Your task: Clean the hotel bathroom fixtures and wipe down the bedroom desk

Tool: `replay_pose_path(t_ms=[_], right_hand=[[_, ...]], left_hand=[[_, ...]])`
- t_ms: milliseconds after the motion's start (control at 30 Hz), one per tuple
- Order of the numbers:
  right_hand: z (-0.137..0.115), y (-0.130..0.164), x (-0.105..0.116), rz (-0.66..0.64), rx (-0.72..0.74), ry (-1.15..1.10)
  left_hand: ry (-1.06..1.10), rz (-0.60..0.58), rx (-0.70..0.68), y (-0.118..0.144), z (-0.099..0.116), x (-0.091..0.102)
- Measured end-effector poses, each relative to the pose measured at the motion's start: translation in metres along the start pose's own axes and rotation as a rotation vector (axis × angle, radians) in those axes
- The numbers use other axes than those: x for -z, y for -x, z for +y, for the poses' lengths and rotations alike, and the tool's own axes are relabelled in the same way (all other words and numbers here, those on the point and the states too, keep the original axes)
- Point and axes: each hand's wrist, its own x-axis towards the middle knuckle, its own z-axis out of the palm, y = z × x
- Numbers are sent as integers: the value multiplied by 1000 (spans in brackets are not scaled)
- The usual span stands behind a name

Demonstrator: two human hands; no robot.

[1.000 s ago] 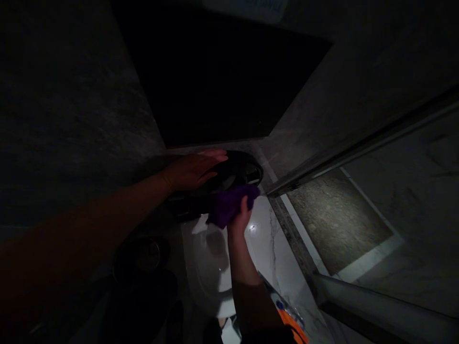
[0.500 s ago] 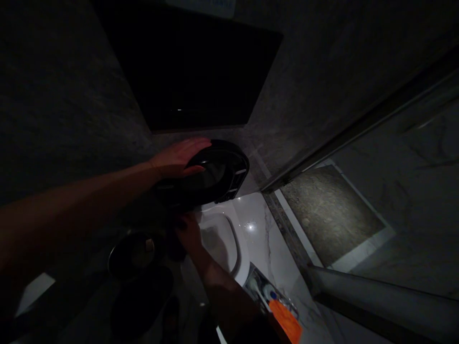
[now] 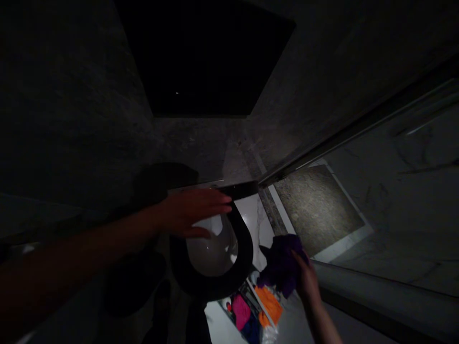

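Note:
A toilet with a black seat (image 3: 245,246) is in the middle, the seat lying down around the white bowl (image 3: 210,255). Over the rear left of the seat hovers my left hand (image 3: 193,210), its fingers stretched out and holding nothing. Whether it touches the seat I cannot tell. To the right of the toilet, my right hand (image 3: 305,274) grips a crumpled purple cloth (image 3: 283,263). Below that cloth an orange cloth (image 3: 269,306) and a pink cloth (image 3: 241,311) lie in a container beside the toilet, partly covered.
A black panel (image 3: 204,62) is on the grey wall above the toilet. To the right, a partition frame (image 3: 351,143) runs beside a stone-textured floor panel (image 3: 319,205). My feet and dark round shapes at lower left are hard to make out in the dim light.
The seat has come down from its raised position onto the bowl, and my left hand has let go of it. My right hand has moved from the bowl's left side to the right with the purple cloth.

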Motion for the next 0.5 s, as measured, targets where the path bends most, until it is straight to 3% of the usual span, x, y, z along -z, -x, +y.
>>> replay_pose_path(t_ms=[67, 133, 267, 333, 400, 467, 500], right_hand=[[-28, -21, -20, -40, 95, 48], [-36, -26, -62, -181, 260, 177], [10, -13, -165, -412, 498, 663], [41, -13, -210, -432, 512, 901], [61, -22, -252, -413, 470, 1000], [65, -37, -297, -316, 403, 978], [62, -43, -322, -238, 369, 944]], left_hand=[[-43, 3, 93, -8, -36, 25], [-112, 17, 150, -15, -71, 45], [-248, 54, 193, -21, -124, 64], [-276, 73, 208, -22, -137, 67], [-291, 93, 188, -22, -141, 70], [-312, 125, 184, -24, -140, 71], [-330, 85, 215, -23, -140, 70]])
